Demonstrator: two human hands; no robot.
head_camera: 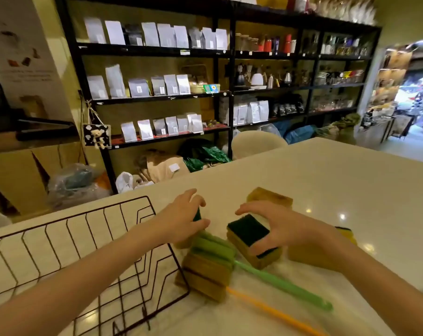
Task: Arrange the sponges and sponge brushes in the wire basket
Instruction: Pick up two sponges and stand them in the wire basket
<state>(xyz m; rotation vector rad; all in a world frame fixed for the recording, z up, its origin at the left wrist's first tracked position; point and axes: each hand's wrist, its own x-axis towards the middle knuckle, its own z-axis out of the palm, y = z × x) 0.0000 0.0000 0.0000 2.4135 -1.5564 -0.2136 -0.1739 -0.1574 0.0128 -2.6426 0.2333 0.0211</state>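
Observation:
A black wire basket (89, 241) stands on the white table at the left, with nothing in it. Right of it lies a pile of yellow sponges with dark green scrub faces. My left hand (181, 217) grips a sponge (197, 215) by its edge at the top of the pile. My right hand (280, 229) closes around a green-topped sponge (249, 230) that sits on another yellow sponge. A green sponge brush (266, 275) with a long handle lies across a stack of sponges (205, 272). An orange brush handle (273, 311) lies beneath it.
One more brown-yellow sponge (270, 197) lies beyond my right hand, and a yellow-green one (346, 232) peeks out behind my right wrist. The white table (351, 185) stretches away to the right. Black shelves of bagged goods (157, 88) stand behind it.

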